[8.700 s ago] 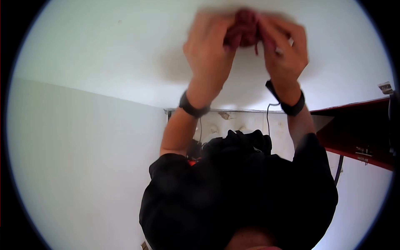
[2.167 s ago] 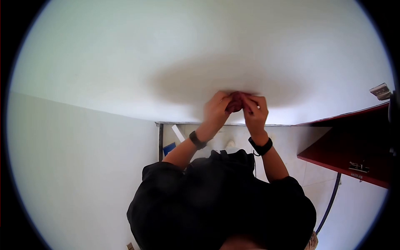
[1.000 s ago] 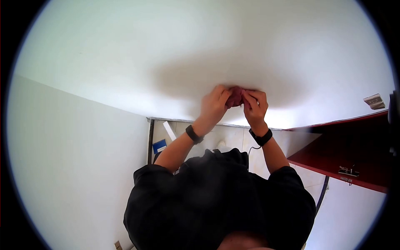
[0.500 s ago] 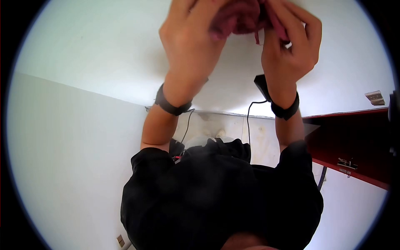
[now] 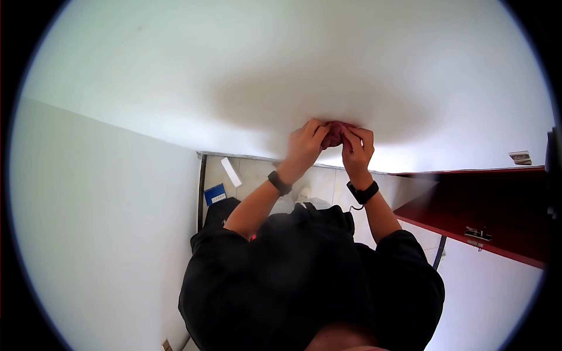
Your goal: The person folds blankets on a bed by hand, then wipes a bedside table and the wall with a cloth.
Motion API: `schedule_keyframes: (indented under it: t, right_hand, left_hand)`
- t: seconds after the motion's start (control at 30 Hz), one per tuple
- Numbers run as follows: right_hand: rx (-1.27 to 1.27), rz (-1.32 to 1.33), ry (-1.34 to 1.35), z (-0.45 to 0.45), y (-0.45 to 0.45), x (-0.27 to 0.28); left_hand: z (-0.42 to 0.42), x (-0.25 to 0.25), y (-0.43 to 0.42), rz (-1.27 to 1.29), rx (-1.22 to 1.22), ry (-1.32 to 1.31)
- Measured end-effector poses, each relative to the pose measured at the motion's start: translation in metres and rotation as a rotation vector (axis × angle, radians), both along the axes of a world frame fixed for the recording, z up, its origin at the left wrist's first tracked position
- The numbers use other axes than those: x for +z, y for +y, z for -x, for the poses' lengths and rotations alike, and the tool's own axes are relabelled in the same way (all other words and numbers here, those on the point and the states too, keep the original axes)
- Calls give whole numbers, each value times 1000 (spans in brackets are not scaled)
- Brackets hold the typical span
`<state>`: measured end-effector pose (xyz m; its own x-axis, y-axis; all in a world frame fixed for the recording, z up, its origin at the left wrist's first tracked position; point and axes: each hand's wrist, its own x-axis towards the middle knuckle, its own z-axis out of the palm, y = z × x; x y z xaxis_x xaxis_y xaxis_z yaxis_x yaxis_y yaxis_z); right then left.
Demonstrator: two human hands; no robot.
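Note:
A bunched dark red cloth is held between both hands, close to the white wall in front of me. My left hand pinches its left side, fingers closed on the fabric. On the other side, my right hand grips it with thumb and fingers together. Folds hide the fingertips in part, and I cannot tell whether the cloth presses on the wall. Each wrist carries a black band.
To the right is a dark red door panel with a metal latch. A switch plate sits on the wall nearby. On the floor at left lie a blue box and a white strip-like object.
Both hands and the cloth have come down from the top edge to mid-view, appearing smaller. The blue box and white object on the floor now show.

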<state>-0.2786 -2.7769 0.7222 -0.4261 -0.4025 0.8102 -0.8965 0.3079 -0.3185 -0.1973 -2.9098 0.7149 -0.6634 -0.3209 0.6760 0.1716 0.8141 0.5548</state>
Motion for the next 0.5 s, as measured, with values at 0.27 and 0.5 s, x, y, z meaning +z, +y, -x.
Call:
schedule_keyframes:
  t: [0.27,0.5]
  right_hand:
    - [-35,171,247,-7,-36,119]
    - [-81,446,304,10,-40,220]
  left_hand:
    - [-2,118,-25,11,16,360]
    - [30,222,-23,109,19,600]
